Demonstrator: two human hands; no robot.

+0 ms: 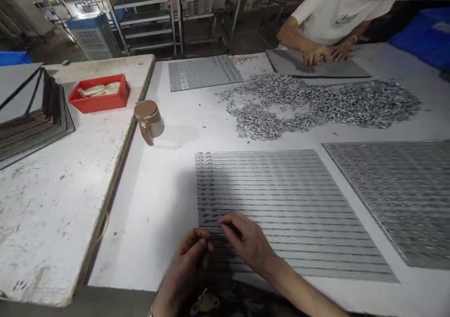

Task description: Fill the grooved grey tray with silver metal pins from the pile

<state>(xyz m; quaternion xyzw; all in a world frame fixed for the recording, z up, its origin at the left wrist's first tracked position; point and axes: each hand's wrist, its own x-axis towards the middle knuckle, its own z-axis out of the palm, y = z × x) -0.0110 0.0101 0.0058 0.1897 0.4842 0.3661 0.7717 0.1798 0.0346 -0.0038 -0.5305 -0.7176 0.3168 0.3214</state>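
A ridged panel (281,204) is laid on the white table (147,200), near centre, with two columns of small pieces (206,181) set along its left side. By its near left part, the fingertips of the left hand (190,256) are bunched together; just to the right, the right hand (251,242) is held narrow, thumb and forefinger drawn close. Whether anything is pinched in either cannot be told. Farther off, a grey heap (337,101) is spread, and a mug (154,120) is seen to its left. Another person's hands (326,54) are placed at a far board (344,70).
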